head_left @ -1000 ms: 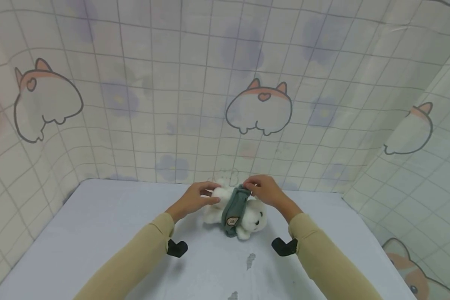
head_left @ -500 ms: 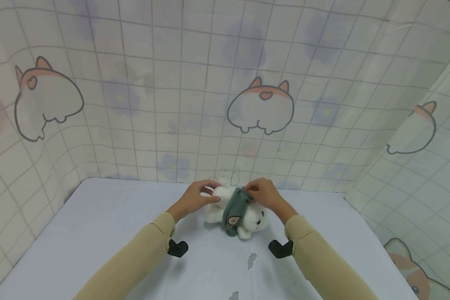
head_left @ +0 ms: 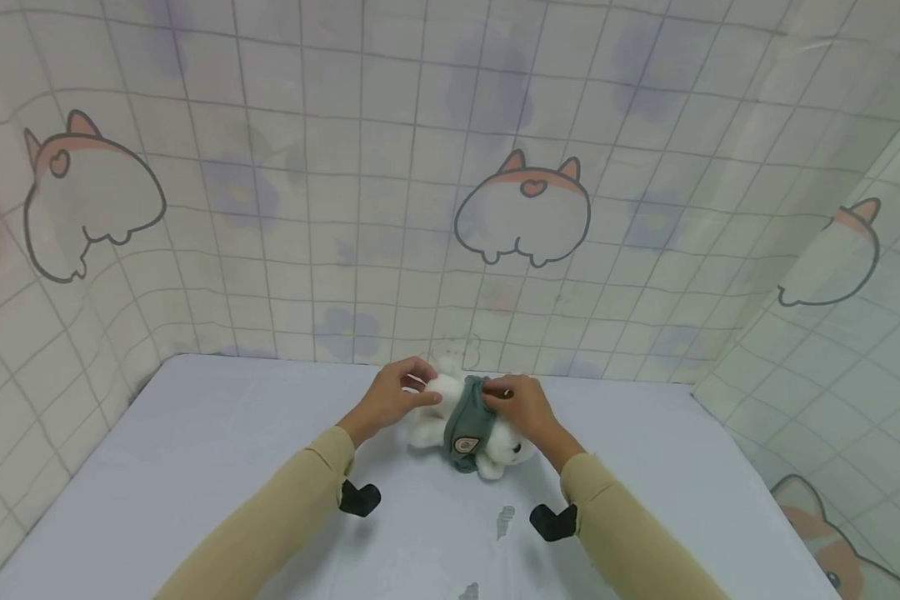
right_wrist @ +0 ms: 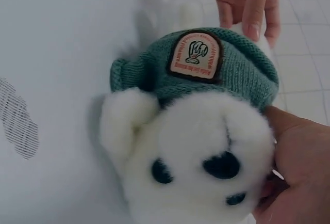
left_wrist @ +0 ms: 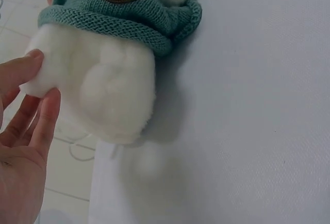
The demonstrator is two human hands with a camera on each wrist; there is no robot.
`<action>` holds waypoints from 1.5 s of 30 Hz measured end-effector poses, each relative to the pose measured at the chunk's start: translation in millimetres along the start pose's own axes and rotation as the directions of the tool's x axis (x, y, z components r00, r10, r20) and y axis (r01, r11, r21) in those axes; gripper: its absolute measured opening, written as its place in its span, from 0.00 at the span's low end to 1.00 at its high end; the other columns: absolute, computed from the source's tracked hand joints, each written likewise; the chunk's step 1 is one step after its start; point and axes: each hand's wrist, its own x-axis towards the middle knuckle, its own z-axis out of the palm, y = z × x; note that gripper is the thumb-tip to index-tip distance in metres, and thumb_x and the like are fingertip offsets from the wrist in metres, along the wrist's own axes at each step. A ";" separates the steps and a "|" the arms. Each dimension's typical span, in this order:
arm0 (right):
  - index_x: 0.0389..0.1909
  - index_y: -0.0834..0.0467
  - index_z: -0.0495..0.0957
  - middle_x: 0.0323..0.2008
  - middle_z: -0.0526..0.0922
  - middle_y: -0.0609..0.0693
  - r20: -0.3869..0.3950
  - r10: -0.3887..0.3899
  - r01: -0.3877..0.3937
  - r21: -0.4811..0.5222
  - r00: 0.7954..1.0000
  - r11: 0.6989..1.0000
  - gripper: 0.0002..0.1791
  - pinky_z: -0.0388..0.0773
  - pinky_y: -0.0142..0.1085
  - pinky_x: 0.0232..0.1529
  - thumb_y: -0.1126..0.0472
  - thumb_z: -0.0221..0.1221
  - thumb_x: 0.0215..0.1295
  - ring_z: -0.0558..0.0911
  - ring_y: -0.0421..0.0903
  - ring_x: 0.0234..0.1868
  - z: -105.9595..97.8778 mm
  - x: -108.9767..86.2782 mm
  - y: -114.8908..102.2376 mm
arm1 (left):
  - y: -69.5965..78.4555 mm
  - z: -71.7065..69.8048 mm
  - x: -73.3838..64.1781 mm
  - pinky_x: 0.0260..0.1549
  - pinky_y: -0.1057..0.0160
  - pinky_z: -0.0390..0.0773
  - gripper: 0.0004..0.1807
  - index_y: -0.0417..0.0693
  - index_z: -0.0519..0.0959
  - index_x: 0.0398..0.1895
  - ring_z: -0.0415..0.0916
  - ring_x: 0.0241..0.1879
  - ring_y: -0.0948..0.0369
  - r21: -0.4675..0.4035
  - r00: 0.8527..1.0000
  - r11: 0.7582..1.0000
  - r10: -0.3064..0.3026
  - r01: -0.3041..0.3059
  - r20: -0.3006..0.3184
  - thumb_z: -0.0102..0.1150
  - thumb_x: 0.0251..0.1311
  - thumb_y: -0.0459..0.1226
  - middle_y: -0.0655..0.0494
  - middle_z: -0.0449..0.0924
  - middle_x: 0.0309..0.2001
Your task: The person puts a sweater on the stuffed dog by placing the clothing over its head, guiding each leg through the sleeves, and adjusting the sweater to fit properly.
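Note:
A white plush bear [head_left: 503,442] lies on its side on the white table, its head to the right. It wears a teal knitted sweater [head_left: 468,421] with an orange-and-dark patch [right_wrist: 196,56]. My left hand [head_left: 392,396] pinches a white leg [left_wrist: 44,53] between thumb and fingers. At the sweater's upper side, my right hand [head_left: 521,407] grips the knit with curled fingers; in the right wrist view its fingertips are hidden behind the bear. The bear's snout and dark eyes face the right wrist camera.
A white table [head_left: 232,467] spreads around the bear. Close behind it hangs a gridded curtain [head_left: 382,208] printed with corgi drawings, which also closes off both sides. Grey hatched marks [head_left: 505,522] lie on the table in front.
My right hand has moved a little left and down along the sweater, covering part of the bear's head. The sweater's upper edge has shifted slightly left. The left hand stays on the leg.

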 end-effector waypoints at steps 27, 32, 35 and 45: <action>0.47 0.59 0.84 0.28 0.81 0.49 -0.202 -0.082 0.096 0.064 0.976 0.993 0.17 0.69 0.27 0.29 0.66 0.67 0.55 0.70 0.38 0.27 30.7 -11.3 15.1 | 6.7 23.2 8.7 0.47 0.59 0.82 0.15 0.48 0.85 0.46 0.83 0.46 0.55 0.051 1.000 0.998 0.021 -0.020 -0.010 0.69 0.54 0.37 0.51 0.86 0.46; 0.48 0.59 0.84 0.29 0.81 0.49 -0.200 -0.079 0.092 0.061 0.977 0.994 0.17 0.67 0.27 0.26 0.65 0.67 0.56 0.69 0.37 0.25 32.7 -11.4 14.5 | 12.1 25.5 8.6 0.46 0.59 0.82 0.14 0.48 0.85 0.47 0.83 0.47 0.54 0.089 1.000 0.996 0.021 -0.022 0.013 0.68 0.56 0.36 0.51 0.86 0.47; 0.48 0.58 0.84 0.30 0.81 0.49 -0.207 -0.075 0.085 0.041 0.976 0.996 0.17 0.66 0.28 0.26 0.65 0.67 0.55 0.69 0.37 0.25 34.0 -10.9 14.0 | 14.3 26.3 8.7 0.45 0.60 0.82 0.14 0.50 0.85 0.48 0.83 0.47 0.56 0.109 0.999 0.994 0.012 -0.015 0.035 0.66 0.58 0.37 0.52 0.86 0.47; 0.39 0.56 0.83 0.30 0.78 0.47 -0.196 -0.061 0.052 -0.053 0.979 0.997 0.10 0.66 0.29 0.28 0.62 0.66 0.56 0.70 0.39 0.28 35.4 -9.4 9.0 | 21.9 32.5 9.9 0.46 0.59 0.81 0.15 0.55 0.84 0.46 0.81 0.44 0.62 0.130 0.998 0.992 -0.004 -0.005 0.066 0.60 0.63 0.51 0.60 0.86 0.42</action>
